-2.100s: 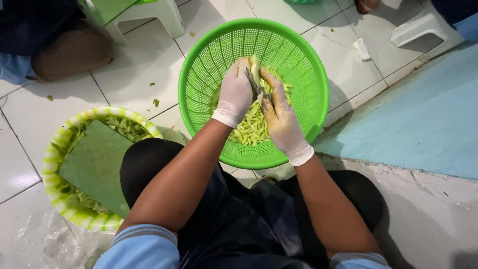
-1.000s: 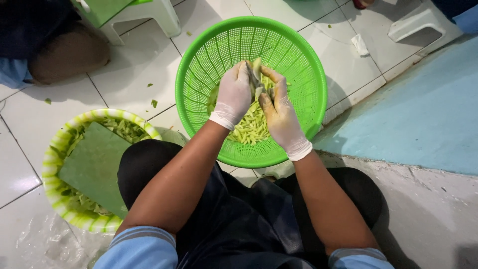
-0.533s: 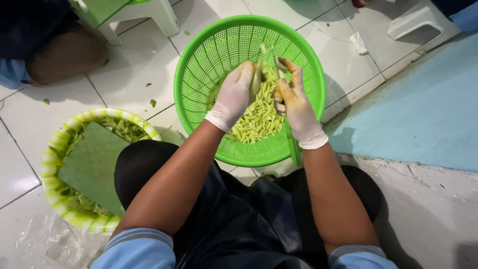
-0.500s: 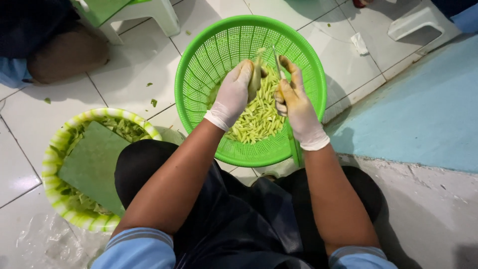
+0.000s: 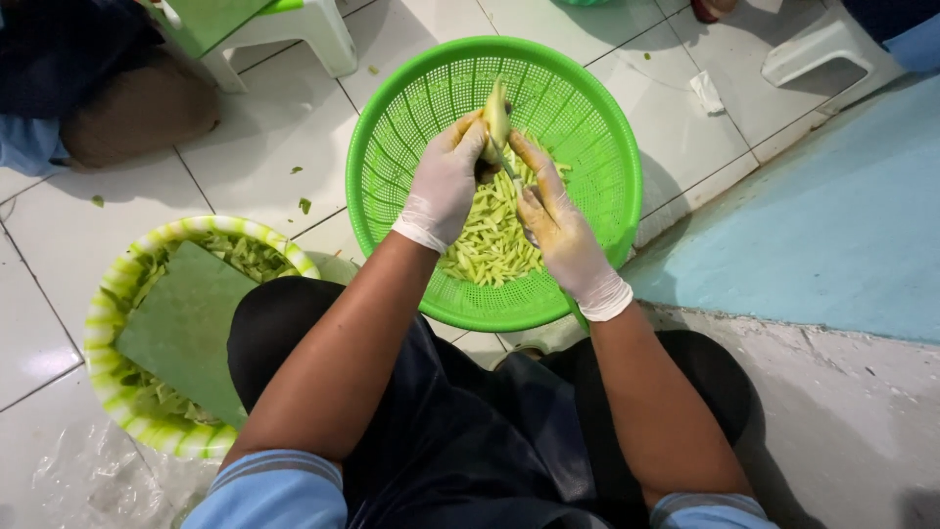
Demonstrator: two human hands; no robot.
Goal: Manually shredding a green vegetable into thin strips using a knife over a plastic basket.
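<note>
Gloved hands over a green basket (image 5: 597,127) on the tiled floor. A pale yellow-green fruit piece (image 5: 496,110) is gripped in the left hand (image 5: 446,181); the right hand (image 5: 558,225), opened away half a second earlier, has been closed again on a small blade (image 5: 509,168) beneath it. Another cut appears begun. Strips (image 5: 490,235) are heaped below; a striped bowl (image 5: 108,304) lies nearby.

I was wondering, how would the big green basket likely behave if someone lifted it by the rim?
The green basket looks like thin perforated plastic, so probably light and a bit flexible. The pale strips fill only its bottom, adding little weight. Its rounded base might let it rock.
</note>
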